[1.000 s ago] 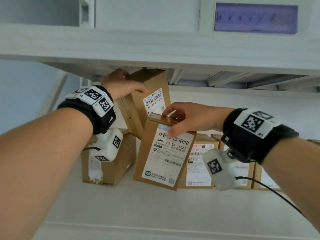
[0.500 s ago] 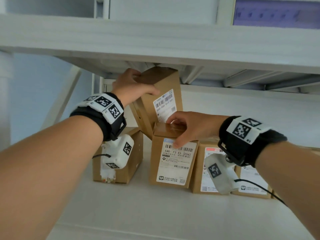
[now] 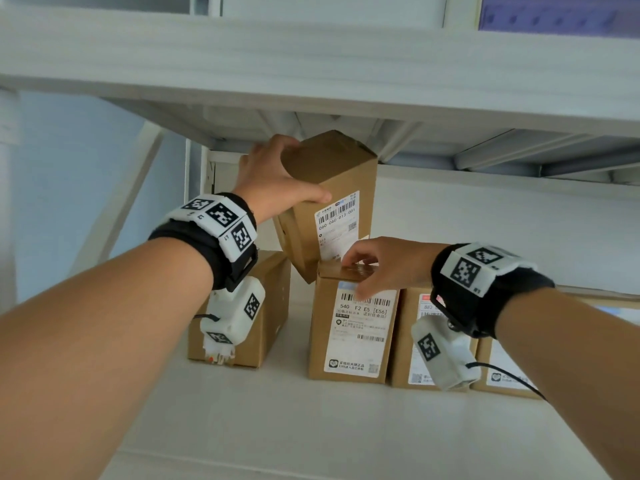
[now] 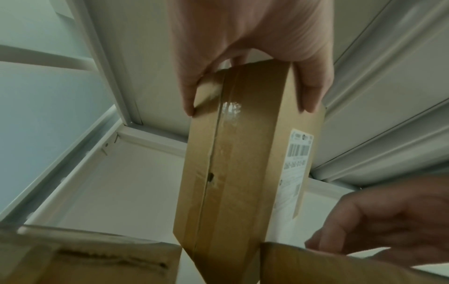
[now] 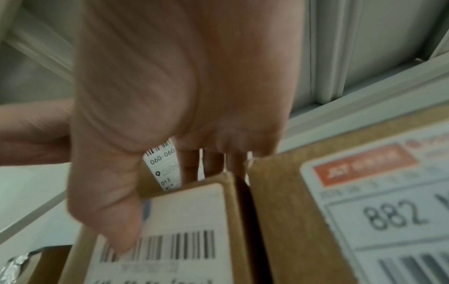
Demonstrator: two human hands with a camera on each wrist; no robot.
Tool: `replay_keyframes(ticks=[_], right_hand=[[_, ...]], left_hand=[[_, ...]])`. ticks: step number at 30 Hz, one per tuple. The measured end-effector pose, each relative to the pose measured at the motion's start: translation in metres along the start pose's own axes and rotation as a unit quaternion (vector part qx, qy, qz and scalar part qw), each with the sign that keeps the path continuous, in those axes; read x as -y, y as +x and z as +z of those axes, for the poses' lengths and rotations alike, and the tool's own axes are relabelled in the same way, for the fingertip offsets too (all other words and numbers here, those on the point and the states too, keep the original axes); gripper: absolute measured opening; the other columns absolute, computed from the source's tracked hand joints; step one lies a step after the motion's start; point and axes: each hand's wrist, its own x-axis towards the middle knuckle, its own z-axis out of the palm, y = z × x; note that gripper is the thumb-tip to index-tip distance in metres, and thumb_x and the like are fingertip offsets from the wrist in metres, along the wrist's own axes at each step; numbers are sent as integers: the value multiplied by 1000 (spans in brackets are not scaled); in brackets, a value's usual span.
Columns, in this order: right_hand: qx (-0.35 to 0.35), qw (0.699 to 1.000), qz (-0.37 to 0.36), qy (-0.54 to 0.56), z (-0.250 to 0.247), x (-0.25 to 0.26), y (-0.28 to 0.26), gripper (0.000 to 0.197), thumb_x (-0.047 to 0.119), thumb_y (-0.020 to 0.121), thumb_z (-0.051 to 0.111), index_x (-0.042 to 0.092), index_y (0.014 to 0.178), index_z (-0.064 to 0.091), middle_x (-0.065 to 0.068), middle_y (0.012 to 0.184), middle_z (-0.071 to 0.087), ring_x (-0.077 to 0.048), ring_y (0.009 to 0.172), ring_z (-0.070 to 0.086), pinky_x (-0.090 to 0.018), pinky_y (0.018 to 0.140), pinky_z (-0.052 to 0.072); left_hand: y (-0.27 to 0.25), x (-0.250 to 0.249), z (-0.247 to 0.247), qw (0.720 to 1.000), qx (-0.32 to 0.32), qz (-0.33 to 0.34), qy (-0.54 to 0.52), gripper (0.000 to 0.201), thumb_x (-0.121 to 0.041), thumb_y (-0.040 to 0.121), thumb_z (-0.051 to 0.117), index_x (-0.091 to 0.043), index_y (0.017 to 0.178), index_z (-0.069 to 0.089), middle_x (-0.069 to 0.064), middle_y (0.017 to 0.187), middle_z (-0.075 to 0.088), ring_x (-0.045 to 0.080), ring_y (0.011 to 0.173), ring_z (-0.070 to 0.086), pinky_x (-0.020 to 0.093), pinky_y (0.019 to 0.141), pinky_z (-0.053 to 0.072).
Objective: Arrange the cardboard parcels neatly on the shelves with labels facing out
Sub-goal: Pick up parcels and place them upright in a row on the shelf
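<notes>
On the white shelf (image 3: 311,420), head view: five cardboard parcels. Left hand (image 3: 273,178) grips the tilted parcel (image 3: 332,209) by its top; right hand (image 3: 384,265) pinches the top of the upright parcel (image 3: 353,334), label outward.

Left wrist view: thumb and fingers clamp the tilted parcel's taped side.

Right wrist view: thumb on the barcode label (image 5: 170,230), fingers behind; the "882" parcel (image 5: 352,211) stands just beside.

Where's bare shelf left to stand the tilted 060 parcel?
Free: the slot between the short left box and the 540 parcel, under the tilted 060 parcel; also the shelf strip in front of the row. Crowded: right of the 540 parcel, where the 882 parcel stands close against it.
</notes>
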Motion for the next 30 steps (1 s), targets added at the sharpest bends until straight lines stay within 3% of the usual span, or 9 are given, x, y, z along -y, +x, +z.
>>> replay_keyframes(ticks=[2,7,11,15,24,27,30], right_hand=[[-11,1000,-4,-12,1,-1,2,50,31,75,74,27,121,57,13,118,55,-8,110,54,-29,99,44],[-19,999,-13,-22,5,0,4,47,36,75,76,27,117,58,10,114,58,-9,104,55,-30,95,46],[-29,999,-4,-23,5,-1,1,53,47,75,74,28,121,56,10,121,56,-11,112,53,-34,100,44],[-89,996,0,-15,-4,0,-7,55,53,76,70,26,122,58,8,124,56,-10,116,53,-31,101,43],[-269,963,-25,8,-20,8,-33,30,36,80,72,20,104,64,4,106,64,-15,101,60,-29,91,49],[-310,950,-39,-16,-20,15,-45,16,34,80,69,22,88,61,8,91,64,-15,91,62,-34,84,52],[-350,934,-54,-45,-20,23,-56,15,35,79,67,24,78,58,9,82,62,-15,82,61,-33,74,52]], left_hand=[[0,1,0,1000,-11,8,2,92,-53,47,80,-39,131,45,-4,136,43,21,126,39,34,92,37],[-1,2,0,999,-34,24,16,91,-50,50,82,-40,131,42,-3,136,42,22,128,37,32,92,34],[-9,1,-3,996,-32,63,61,92,-52,52,81,-40,134,40,-4,140,40,24,133,33,35,98,32],[-18,-3,-9,986,-33,116,112,94,-52,55,83,-37,137,40,-3,142,38,25,134,31,34,104,28],[-45,-13,-25,970,-51,180,153,102,-47,52,86,-30,142,40,0,142,40,20,133,32,28,106,28],[-57,-19,-33,970,-71,176,149,102,-46,52,86,-29,142,41,-1,143,40,19,134,33,27,107,26],[-70,-25,-40,971,-77,170,150,102,-45,51,87,-29,141,42,-1,142,40,19,134,34,26,107,26]])
